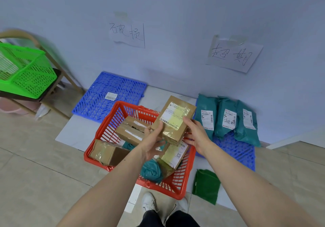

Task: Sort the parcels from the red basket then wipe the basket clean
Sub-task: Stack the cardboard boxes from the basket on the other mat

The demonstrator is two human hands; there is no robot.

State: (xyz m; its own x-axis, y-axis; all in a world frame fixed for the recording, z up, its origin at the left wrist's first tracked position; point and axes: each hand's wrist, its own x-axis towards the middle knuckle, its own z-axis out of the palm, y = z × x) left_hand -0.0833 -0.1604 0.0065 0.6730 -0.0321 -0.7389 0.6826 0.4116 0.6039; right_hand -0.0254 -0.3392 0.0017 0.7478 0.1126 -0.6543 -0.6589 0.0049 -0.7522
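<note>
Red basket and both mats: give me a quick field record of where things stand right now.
held: brown box, gripped by left hand and right hand above the red basket
basket contents: several brown boxes, teal bag
left blue mat: one loose label only
right blue mat: three teal bags
wiping cloth: green cloth on the floor, untouched

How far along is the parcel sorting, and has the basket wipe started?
Done: three teal bags lie on the right blue mat. In hand: the left hand and right hand hold a brown box above the red basket. Left: several boxes and a teal bag remain inside, and the left blue mat holds only a label. Wiping hasn't started; the green cloth lies on the floor.
</note>
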